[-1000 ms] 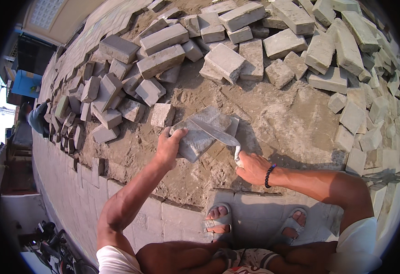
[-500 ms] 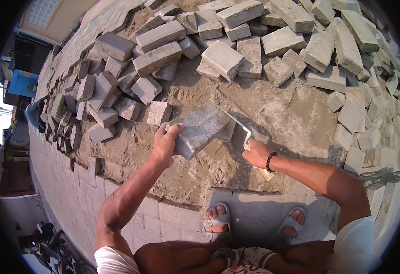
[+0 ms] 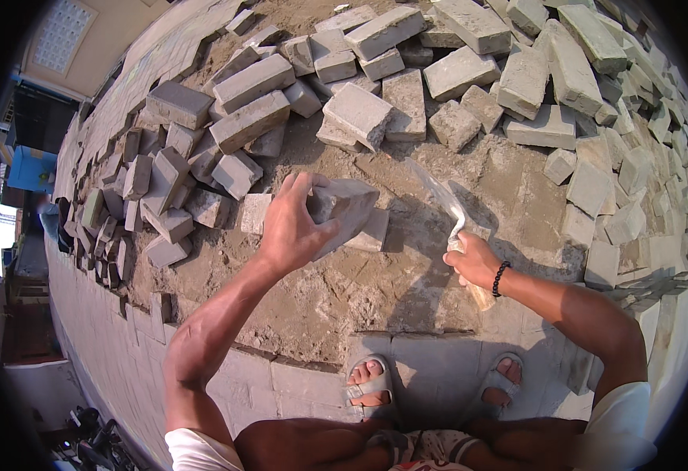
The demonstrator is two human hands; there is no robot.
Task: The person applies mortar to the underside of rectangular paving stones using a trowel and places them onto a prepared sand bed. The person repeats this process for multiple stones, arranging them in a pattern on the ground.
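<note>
In the middle of the view my left hand (image 3: 301,224) is closed on a grey paving block (image 3: 348,208), tilted up on edge with my fingers over its upper side. Behind that block a lighter block (image 3: 367,235) lies on the sandy bed (image 3: 438,290). To the right, my right hand (image 3: 470,259) grips a trowel by its pale handle; the trowel's metal blade (image 3: 434,184) points up and away from me, apart from the held block.
Loose paving blocks (image 3: 462,71) are heaped across the far side and right. My sandalled feet (image 3: 367,385) stand on laid pavers (image 3: 281,385) at the bed's near edge. A person (image 3: 53,224) is at the far left; a motorbike (image 3: 93,439) stands lower left.
My left hand has swung upward and turned the block from flat to tilted. My right hand has moved right, drawing the trowel away from the block with its blade upward.
</note>
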